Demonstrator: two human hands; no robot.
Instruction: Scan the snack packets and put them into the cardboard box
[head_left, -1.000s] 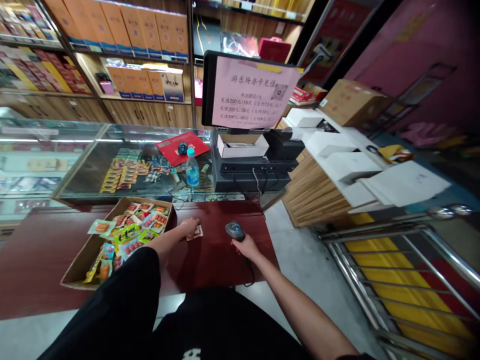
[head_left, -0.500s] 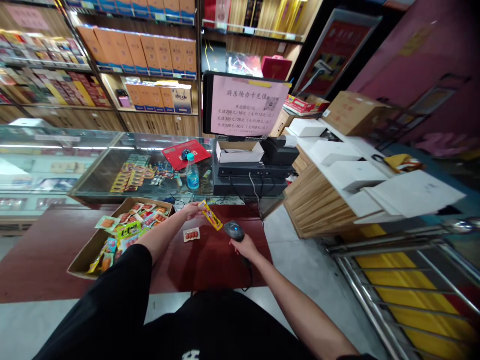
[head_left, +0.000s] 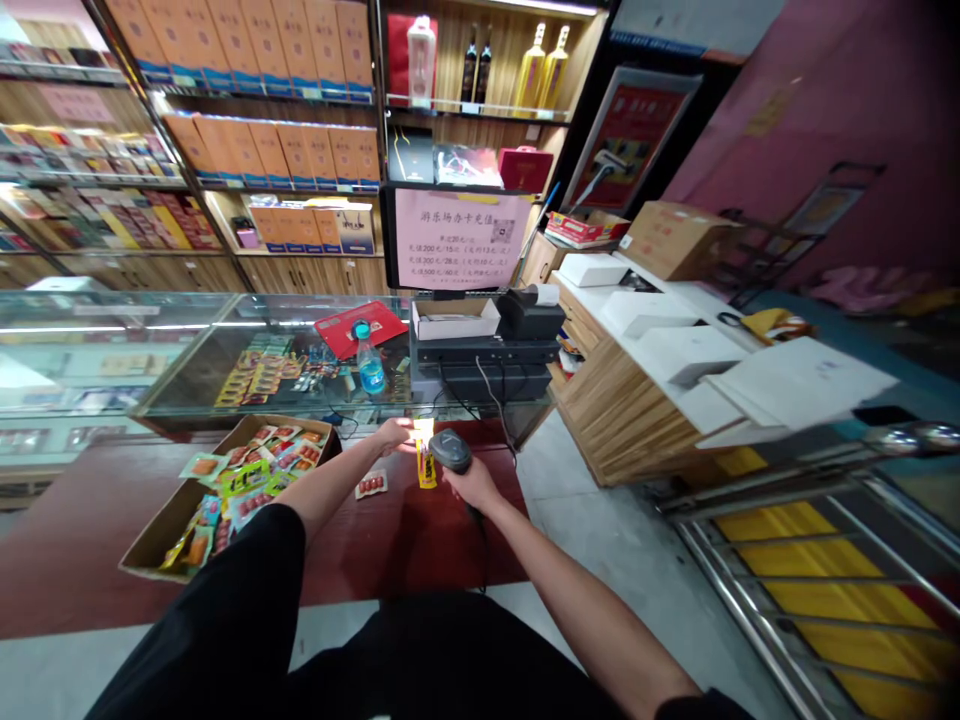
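My left hand point(head_left: 397, 436) grips a long yellow snack packet point(head_left: 425, 462) near its upper end. Bright light falls on the packet's top. In my right hand point(head_left: 474, 484) is a dark handheld scanner point(head_left: 451, 451), its head close beside the packet. A small clear packet of reddish snacks point(head_left: 371, 484) lies on the dark red table point(head_left: 360, 550), below my left hand. Left of my left forearm stands an open cardboard box point(head_left: 150, 548), filled with colourful snack packets.
Behind the table is a glass counter point(head_left: 300, 410) with a blue-capped bottle point(head_left: 370, 362), a red folder point(head_left: 341, 335) and a monitor carrying a pink notice point(head_left: 459, 240). A white-topped cabinet point(head_left: 630, 400) and metal railing point(head_left: 780, 465) stand at the right.
The yellow packet has turned from slanted to nearly upright and now has light on it. The scanner has come closer to it. The whole view has shifted slightly.
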